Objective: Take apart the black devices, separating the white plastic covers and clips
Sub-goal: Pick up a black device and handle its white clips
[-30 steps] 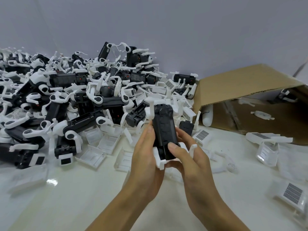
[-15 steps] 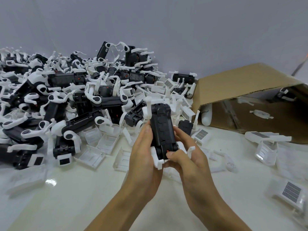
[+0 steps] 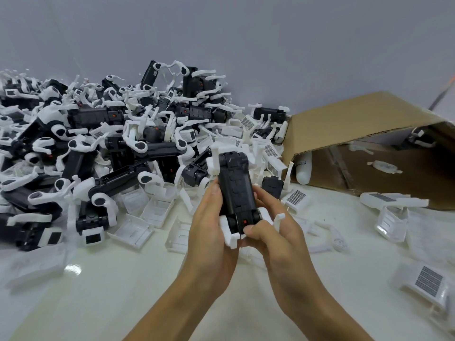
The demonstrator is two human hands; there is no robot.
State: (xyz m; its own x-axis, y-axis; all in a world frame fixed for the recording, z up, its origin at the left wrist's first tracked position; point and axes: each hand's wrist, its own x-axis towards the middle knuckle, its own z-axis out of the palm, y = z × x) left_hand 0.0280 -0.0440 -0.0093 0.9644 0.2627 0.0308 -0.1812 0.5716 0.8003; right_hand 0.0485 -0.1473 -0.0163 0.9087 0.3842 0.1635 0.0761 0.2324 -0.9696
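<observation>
The device sits in my grip, left hand beside right hand. The pile of devices lies left and behind; the cardboard box right, on the bench.

Left hand fingers hidden behind black device; pile cut by left edge; box interior dim, contents probably clips.

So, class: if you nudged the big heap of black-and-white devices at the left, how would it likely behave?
The heap of devices would probably shift as a tangle, since white clip arms hook across neighbours. Top pieces lean loosely against the wall, so some may slide down. The thin arms look bendable, perhaps snappable.
</observation>
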